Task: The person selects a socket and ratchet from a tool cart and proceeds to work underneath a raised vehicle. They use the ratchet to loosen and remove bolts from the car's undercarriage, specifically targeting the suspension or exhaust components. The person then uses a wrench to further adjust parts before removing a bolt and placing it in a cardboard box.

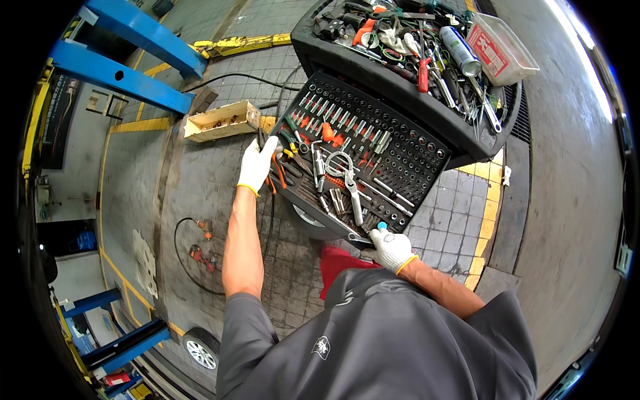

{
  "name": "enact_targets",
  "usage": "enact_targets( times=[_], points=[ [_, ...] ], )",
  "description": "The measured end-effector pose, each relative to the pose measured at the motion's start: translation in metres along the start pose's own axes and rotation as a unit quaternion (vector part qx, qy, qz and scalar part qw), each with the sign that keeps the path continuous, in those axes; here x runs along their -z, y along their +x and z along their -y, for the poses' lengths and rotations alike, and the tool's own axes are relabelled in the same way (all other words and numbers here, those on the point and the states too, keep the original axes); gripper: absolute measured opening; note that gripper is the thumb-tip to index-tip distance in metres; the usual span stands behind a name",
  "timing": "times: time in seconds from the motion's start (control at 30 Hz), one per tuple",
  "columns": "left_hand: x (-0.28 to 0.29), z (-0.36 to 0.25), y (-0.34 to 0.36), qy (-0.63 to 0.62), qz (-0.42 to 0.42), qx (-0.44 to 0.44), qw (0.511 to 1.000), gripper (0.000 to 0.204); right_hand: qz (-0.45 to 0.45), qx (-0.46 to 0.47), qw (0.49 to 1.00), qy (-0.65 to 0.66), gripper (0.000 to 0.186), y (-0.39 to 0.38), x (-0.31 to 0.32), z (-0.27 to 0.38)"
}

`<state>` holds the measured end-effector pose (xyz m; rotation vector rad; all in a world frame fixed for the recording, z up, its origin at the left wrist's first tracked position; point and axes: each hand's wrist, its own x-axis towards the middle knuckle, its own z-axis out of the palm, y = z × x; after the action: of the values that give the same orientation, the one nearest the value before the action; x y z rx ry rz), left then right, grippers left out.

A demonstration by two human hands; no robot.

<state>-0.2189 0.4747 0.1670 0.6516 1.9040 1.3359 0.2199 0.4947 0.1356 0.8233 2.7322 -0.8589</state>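
My left hand (256, 165), in a white glove, is closed around a pair of orange-handled pliers (281, 176) at the left side of an open tool drawer (437, 179). Dark jaws stick out above the fingers. My gloved right hand (392, 249) is curled on the drawer's near right corner, beside a small blue piece (382, 226) whose kind I cannot make out. Inside the drawer lie rows of sockets (343, 120), a large ring-shaped wrench (349, 177), long extension bars (385, 197) and several green- and yellow-handled pliers (288, 137).
Above the drawer, the black tool cart's top (313, 50) is heaped with tools, a spray can (460, 50) and a clear plastic box (501, 50). A wooden box (223, 123) stands left. Blue lift arms (127, 77), a black cable (177, 247) and a wheel (201, 350) are farther off.
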Motion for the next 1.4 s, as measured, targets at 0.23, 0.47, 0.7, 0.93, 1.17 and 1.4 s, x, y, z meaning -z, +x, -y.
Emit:
enact_targets(
  times=[0.23, 0.47, 0.7, 0.93, 1.17, 1.4],
  points=[
    [-0.021, -0.022, 0.027, 0.624, 0.125, -0.223, 0.738, 0.042, -0.011, -0.029, 0.999, 0.008, 0.042, -0.011, -0.004, 0.017],
    [-0.015, 0.034, 0.047, 0.713, 0.103, -0.329, 0.61, 0.036, -0.074, -0.079, 0.994, 0.033, 0.035, -0.022, -0.001, 0.028],
    [0.006, -0.018, 0.018, 0.668, 0.113, -0.402, 0.616, 0.051, -0.119, -0.116, 0.986, 0.003, 0.035, -0.023, 0.003, 0.035],
    [0.026, -0.052, -0.029, 0.557, -0.027, -0.331, 0.761, 0.052, -0.202, -0.138, 0.969, -0.036, 0.03, 0.028, 0.037, -0.037],
    [0.04, 0.056, -0.136, 0.177, -0.019, 0.043, 0.983, 0.044, -0.22, -0.139, 0.961, 0.091, 0.024, 0.088, 0.004, -0.06],
    [-0.001, 0.2, -0.261, -0.096, -0.041, 0.303, 0.947, 0.034, -0.275, -0.229, 0.385, 0.85, 0.042, 0.192, -0.09, -0.124]
  ],
)
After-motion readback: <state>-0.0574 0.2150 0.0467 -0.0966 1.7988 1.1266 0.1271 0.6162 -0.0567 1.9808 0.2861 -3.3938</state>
